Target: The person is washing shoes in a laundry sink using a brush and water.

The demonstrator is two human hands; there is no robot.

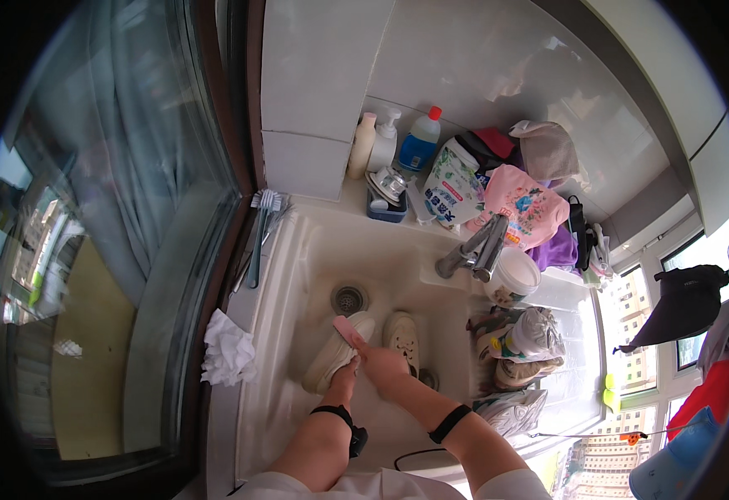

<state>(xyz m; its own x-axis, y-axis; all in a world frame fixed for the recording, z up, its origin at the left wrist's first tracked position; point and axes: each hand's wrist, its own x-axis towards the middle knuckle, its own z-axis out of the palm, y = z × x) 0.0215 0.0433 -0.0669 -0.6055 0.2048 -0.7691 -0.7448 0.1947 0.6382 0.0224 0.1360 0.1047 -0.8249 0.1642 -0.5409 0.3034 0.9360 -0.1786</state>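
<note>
In the sink basin (395,250), my left hand (344,378) holds a white shoe (328,361) at its opening; the shoe lies tilted, with its toe towards the drain (348,300). My right hand (384,370) grips a pink brush (344,326), which rests against the upper front of that shoe. Whether it has bristles underneath is hidden. Just right of the brush, a second white lace-up shoe (401,334) lies on the basin floor, toe pointing away from me. My right hand and forearm cover its heel end.
A chrome faucet (474,250) juts over the basin's right side, beside a white tub (514,275). Several shoes (520,350) crowd the right ledge. Bottles (419,140) and detergent bags (455,184) line the back. Crumpled white paper (229,347) and a long-handled brush (260,237) lie left.
</note>
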